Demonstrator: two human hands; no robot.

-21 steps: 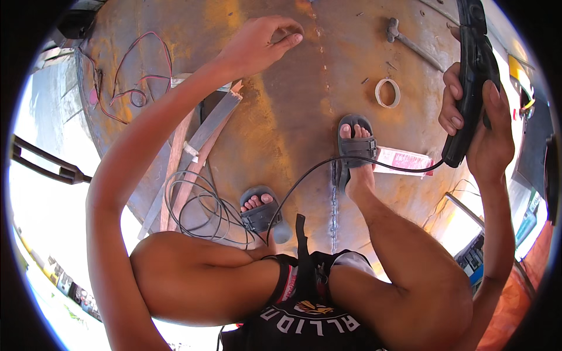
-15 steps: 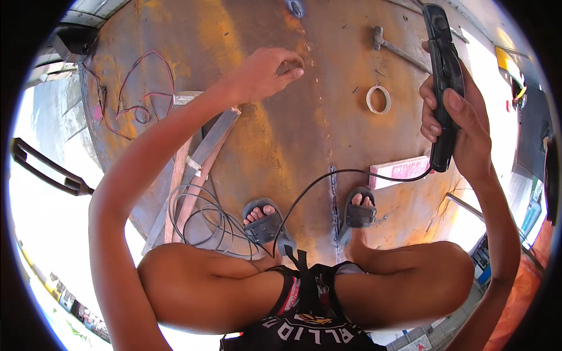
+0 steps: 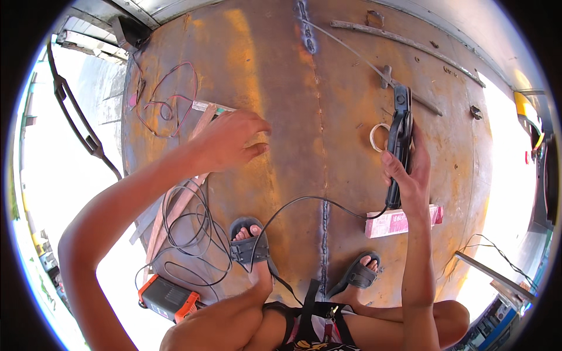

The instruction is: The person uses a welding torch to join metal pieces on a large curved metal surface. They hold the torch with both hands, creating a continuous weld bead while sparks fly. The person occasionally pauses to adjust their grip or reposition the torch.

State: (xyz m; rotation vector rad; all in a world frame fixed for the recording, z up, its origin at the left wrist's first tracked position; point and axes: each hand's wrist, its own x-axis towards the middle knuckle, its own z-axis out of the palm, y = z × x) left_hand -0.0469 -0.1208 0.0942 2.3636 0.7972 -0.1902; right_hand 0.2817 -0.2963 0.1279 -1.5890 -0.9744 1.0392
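Note:
My right hand (image 3: 414,178) is wrapped round a black welding electrode holder (image 3: 399,137), its thumb along the near side. A long thin grey electrode (image 3: 345,45) runs from the holder's jaws up and left. Its far end lies over or beside a dark weld bead (image 3: 307,32) on the seam; contact cannot be made out. From the holder's lower end a black cable (image 3: 293,206) loops left across the steel sheet (image 3: 287,146). My left hand (image 3: 234,137) hovers left of the seam, fingers bent and thumb apart, holding nothing visible. Wooden strips (image 3: 175,219) lie below it.
Beside the holder are a hammer (image 3: 427,104), a pale ring (image 3: 374,137) and a pink-and-white box (image 3: 404,222). A long bar (image 3: 410,50) lies at the far right. Coiled cable (image 3: 175,234) and an orange-and-black machine (image 3: 170,298) are near my left foot.
My right hand has brought the holder lower and leftward, and its electrode now shows. My left hand has shifted left and nearer. The view has moved, revealing the orange machine and far weld bead.

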